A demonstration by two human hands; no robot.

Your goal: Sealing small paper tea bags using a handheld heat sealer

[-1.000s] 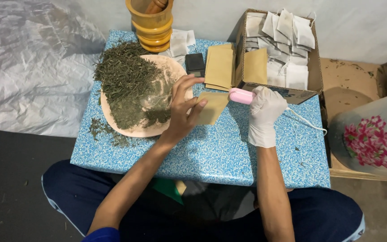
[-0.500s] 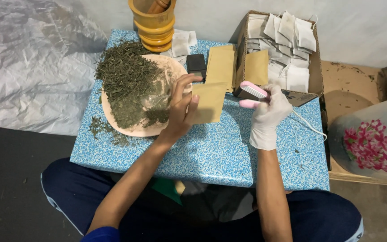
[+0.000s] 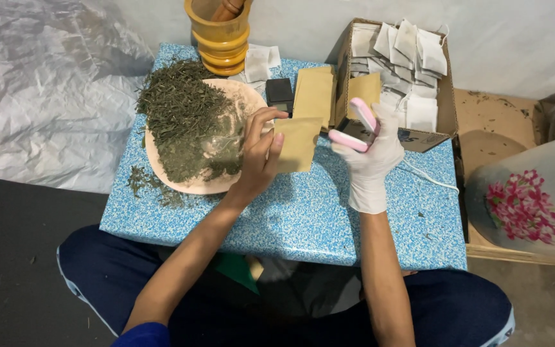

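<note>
1. Seated low, dark blue trousers [image 3: 457, 308] close against the near edge of the small table [image 3: 290, 218], which has a blue speckled top.
2. Left hand [image 3: 259, 154] bare, above the table's middle, fingers closed on the left edge of a tan paper pouch [image 3: 298, 142] and holding it up off the top.
3. Right hand [image 3: 372, 160] in a white glove, just right of the pouch, clenched around a pink handheld sealer [image 3: 353, 128] whose two pink arms stand apart; a white cord [image 3: 428, 177] trailing from it across the table to the right.
4. Left of the pouch, a round pinkish plate [image 3: 191, 186] heaped with dried green leaves [image 3: 184, 119]; some leaf crumbs [image 3: 139, 180] spilled on the table beside its left rim.
5. Behind the pouch, a small black box [image 3: 279, 95] and a flat stack of more tan pouches [image 3: 315, 96].
6. At the table's far right corner, an open cardboard box [image 3: 448, 96] full of white paper sachets [image 3: 412, 58].
7. At the far edge, a yellow mortar [image 3: 220, 38] with a wooden pestle [image 3: 226, 9] inside, white sachets [image 3: 257, 63] lying beside it.
8. Right of the table, a translucent tub with pink flowers [image 3: 525, 205] on brown cardboard [image 3: 483, 122].
9. Left of the table, crumpled grey plastic sheeting [image 3: 40, 83] over a dark floor [image 3: 8, 276]; pale wall [image 3: 502, 38] behind.
</note>
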